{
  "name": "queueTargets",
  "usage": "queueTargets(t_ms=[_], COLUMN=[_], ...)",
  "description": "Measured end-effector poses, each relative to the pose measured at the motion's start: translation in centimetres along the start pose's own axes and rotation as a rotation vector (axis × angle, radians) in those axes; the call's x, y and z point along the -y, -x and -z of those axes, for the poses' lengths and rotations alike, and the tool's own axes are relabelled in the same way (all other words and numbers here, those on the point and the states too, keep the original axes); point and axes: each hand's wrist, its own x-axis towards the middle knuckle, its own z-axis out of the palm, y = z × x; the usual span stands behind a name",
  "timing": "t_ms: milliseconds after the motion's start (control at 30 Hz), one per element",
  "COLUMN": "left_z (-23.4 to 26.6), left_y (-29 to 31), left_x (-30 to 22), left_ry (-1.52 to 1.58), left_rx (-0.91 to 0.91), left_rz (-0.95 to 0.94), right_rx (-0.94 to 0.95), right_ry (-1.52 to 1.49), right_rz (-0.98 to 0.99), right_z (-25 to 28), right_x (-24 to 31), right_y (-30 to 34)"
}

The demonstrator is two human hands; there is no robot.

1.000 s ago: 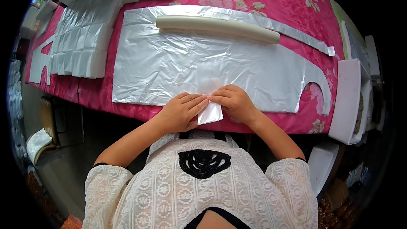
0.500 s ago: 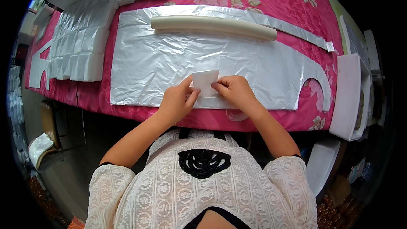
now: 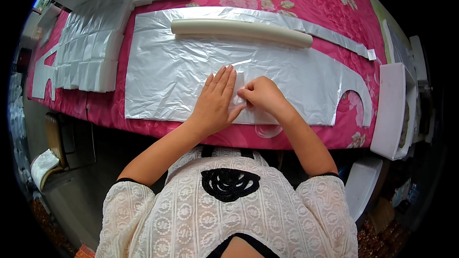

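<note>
My left hand lies flat, fingers straight, over the folded packet on the silvery sheet; my right hand pinches the packet's right edge. I judge it light, soft, slippery: grip edges.

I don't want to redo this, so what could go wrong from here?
The packet might crease or skew, since the left hand lies flat over it while the right hand pinches near its right edge. The wrinkled plastic sheet underneath could bunch or shift. The pale roll on it could roll if the sheet gets tugged.
</note>
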Motion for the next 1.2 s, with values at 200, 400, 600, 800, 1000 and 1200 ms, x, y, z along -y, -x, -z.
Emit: queueTargets(t_ms=[200,400,600,800,1000,1200], left_z=[-3.4,-3.2,-0.8,2.0,3.2,3.9], left_y=[0.3,0.7,2.4,10.9,15.4,14.3], left_x=[0.4,0.3,1.6,2.5,0.6,1.6], left_ry=[-0.064,-0.088,0.516,1.284,1.534,1.015], left_rx=[0.058,0.05,-0.353,0.397,0.037,0.084], left_rz=[0.06,0.048,0.086,0.841,1.335,0.982], right_rx=[-0.034,-0.307,-0.329,-0.309,-0.067,0.108], right_ry=[0.039,0.518,0.642,0.65,0.454,0.558], right_rz=[0.035,0.147,0.427,0.656,0.772,0.995], right_z=[-0.2,-1.1,-0.9,-5.9,-13.6,-12.3], right_x=[-0.5,0.1,1.7,0.3,2.7,5.3], right_y=[0.1,3.9,3.4,-1.7,1.7,2.0])
